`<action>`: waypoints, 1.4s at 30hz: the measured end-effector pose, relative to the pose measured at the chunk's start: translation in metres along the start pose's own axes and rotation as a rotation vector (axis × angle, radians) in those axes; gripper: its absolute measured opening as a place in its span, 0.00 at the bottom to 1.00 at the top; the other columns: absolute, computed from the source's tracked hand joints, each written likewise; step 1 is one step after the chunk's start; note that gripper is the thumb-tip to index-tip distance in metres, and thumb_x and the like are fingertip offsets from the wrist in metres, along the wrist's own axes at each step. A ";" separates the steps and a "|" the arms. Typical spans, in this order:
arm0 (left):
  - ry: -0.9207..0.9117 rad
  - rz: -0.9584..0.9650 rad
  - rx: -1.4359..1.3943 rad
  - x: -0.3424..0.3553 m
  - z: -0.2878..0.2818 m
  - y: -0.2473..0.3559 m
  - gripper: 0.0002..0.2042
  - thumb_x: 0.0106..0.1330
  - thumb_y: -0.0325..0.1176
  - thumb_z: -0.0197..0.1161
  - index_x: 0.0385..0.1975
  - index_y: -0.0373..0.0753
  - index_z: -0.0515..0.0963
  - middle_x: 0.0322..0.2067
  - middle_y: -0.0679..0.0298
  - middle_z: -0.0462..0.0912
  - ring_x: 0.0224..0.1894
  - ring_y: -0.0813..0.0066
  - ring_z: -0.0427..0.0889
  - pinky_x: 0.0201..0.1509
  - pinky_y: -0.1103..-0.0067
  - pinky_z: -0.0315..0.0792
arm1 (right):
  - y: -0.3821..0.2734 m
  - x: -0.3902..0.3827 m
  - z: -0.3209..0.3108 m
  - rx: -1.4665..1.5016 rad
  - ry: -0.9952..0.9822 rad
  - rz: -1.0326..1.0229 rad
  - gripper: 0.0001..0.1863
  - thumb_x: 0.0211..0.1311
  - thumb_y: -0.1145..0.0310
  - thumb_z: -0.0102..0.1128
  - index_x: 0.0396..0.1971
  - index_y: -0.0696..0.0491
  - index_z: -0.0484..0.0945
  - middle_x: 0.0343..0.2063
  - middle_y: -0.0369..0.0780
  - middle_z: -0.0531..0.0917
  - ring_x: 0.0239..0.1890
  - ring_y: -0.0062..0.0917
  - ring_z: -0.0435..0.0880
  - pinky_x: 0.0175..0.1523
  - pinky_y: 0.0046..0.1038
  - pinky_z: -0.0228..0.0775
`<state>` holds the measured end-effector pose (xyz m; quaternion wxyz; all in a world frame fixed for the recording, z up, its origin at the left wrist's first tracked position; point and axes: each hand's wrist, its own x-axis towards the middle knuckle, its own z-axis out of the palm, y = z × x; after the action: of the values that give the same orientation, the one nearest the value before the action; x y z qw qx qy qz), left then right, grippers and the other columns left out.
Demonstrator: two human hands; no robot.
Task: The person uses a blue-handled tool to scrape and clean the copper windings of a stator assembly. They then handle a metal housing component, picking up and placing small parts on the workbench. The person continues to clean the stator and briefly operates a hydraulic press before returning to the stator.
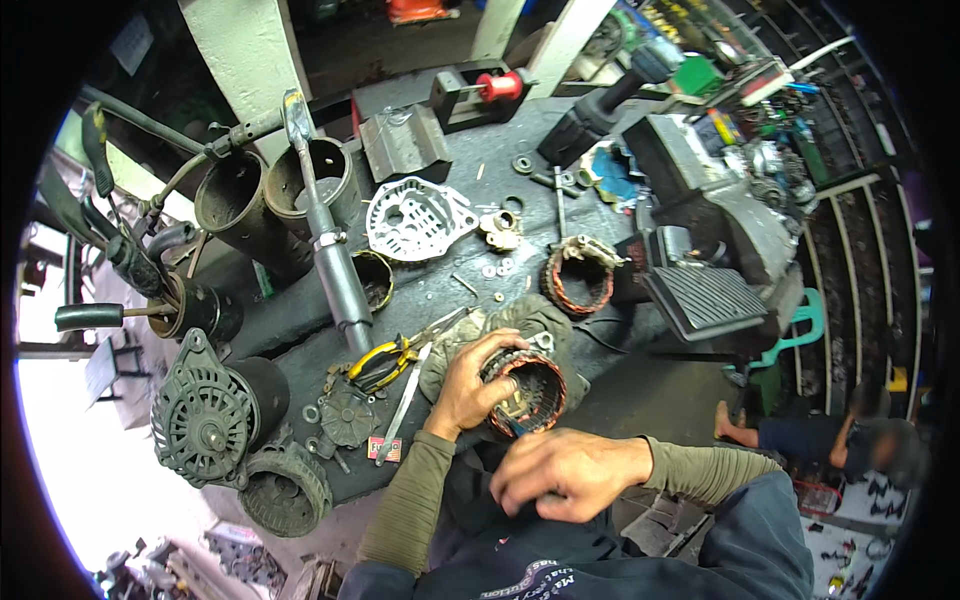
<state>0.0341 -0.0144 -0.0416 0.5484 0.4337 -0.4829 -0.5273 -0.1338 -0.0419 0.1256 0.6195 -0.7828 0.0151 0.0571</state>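
My left hand [465, 385] grips the rim of a round stator ring with copper windings [535, 390], held against a grey rag [520, 325] at the bench's near edge. My right hand [560, 470] hovers just below the stator, fingers curled; what it holds, if anything, is hidden. Yellow-handled pliers [385, 362] lie just left of my left hand. A flat metal strip [405, 400] lies beside them.
A second copper stator [578, 282], a silver alternator end cover [412, 220], washers and small parts lie on the dark bench [470, 160]. Alternator housings [205, 420] and cylinders [235, 205] crowd the left. A grey machine [715, 230] stands right. A person sits on the floor [830, 440].
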 end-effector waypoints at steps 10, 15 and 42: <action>-0.041 -0.188 0.135 0.006 -0.003 0.008 0.36 0.43 0.50 0.68 0.51 0.31 0.86 0.60 0.40 0.83 0.68 0.46 0.79 0.75 0.60 0.64 | 0.051 -0.005 -0.019 0.079 -0.245 -0.346 0.11 0.53 0.62 0.63 0.16 0.49 0.82 0.19 0.43 0.84 0.22 0.41 0.84 0.30 0.44 0.74; -0.039 -0.188 0.141 0.005 -0.007 0.003 0.33 0.39 0.44 0.68 0.50 0.36 0.88 0.59 0.44 0.85 0.65 0.46 0.81 0.74 0.60 0.65 | 0.070 -0.009 -0.002 0.209 -0.080 -0.490 0.10 0.56 0.61 0.63 0.22 0.51 0.82 0.19 0.38 0.79 0.26 0.35 0.83 0.30 0.41 0.71; -0.035 -0.169 0.150 0.001 -0.007 0.003 0.34 0.39 0.43 0.67 0.51 0.32 0.87 0.59 0.40 0.84 0.66 0.46 0.81 0.73 0.62 0.68 | 0.061 -0.007 0.022 0.102 0.377 -0.515 0.15 0.58 0.68 0.64 0.15 0.51 0.71 0.19 0.38 0.71 0.22 0.31 0.75 0.28 0.36 0.66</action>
<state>0.0414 -0.0158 -0.0396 0.4593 0.5034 -0.4922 -0.5415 -0.1478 -0.0347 0.0627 0.6381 -0.7258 -0.0661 -0.2484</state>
